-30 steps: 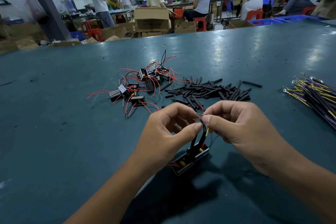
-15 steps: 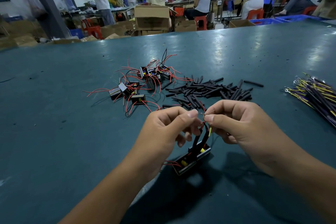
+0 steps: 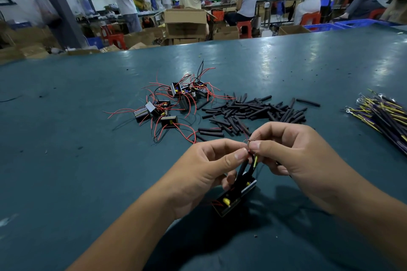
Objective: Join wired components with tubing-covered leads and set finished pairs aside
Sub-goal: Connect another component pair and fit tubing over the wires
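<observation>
Head view: a small black box-shaped component [image 3: 236,198] hangs just above the green table [image 3: 66,160] in the near centre, tilted, with yellow parts showing inside it. From it a black tubing-covered lead [image 3: 242,168] and a yellow-tipped wire [image 3: 255,161] rise to the point where the two hands meet. The left hand [image 3: 204,174] pinches the red wire ends between thumb and forefinger, its lower fingers curled against the component's upper edge. The right hand [image 3: 295,156] pinches the same bare wire ends from the other side, thumb tip nearly touching the left thumb tip, the other fingers curled in; thin strands stick up above the pinch.

Just beyond the hands lies a loose pile of short black tubing pieces [image 3: 253,110]. Left of that pile sits a heap of black components with red leads [image 3: 174,103] sprawling outward. At the right edge of the table lies a bundle of yellow and dark wires [image 3: 383,114] with ring ends. Past the table's far edge stand cardboard boxes [image 3: 186,23] and red stools, with people working at benches
</observation>
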